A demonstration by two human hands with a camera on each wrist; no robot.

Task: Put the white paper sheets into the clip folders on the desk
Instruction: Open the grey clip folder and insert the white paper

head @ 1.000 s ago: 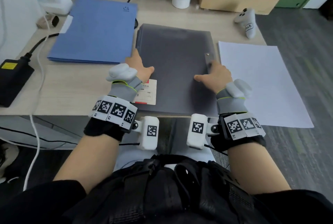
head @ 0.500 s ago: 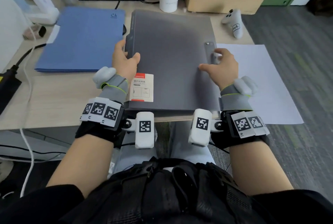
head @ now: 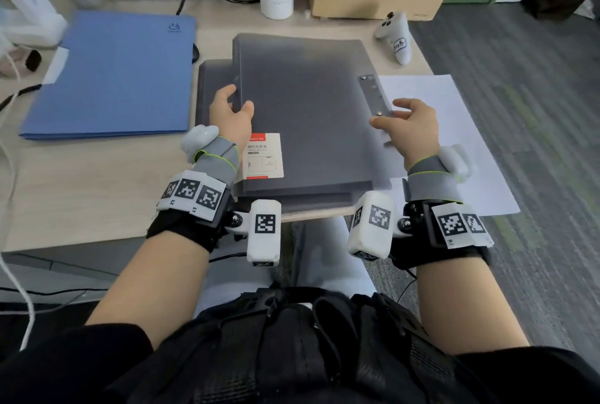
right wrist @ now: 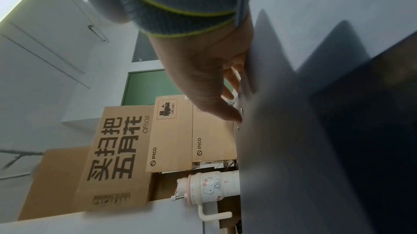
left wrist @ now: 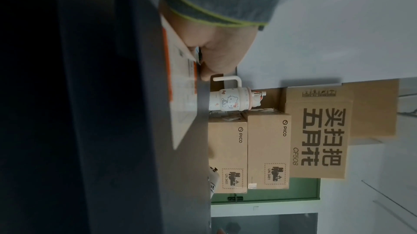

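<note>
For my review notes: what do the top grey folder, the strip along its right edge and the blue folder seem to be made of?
Top grey folder: probably plastic, with a matte, finely textured surface and a soft sheen.
Strip: likely metal, since it has small shiny rivets.
Blue folder: card or plastic with a flat matte finish; I cannot tell which.

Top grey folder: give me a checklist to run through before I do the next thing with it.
1. Left hand grips the top grey folder at its left edge: ok.
2. Right hand at the right edge, thumb by the metal clip strip; firm hold: cannot tell.
3. Cover opened for loading: not ok, it is closed.
4. Lower grey folder lies on the desk, separate from the top one: ok.
5. White paper sheet on the right, seemingly within reach: ok.
</note>
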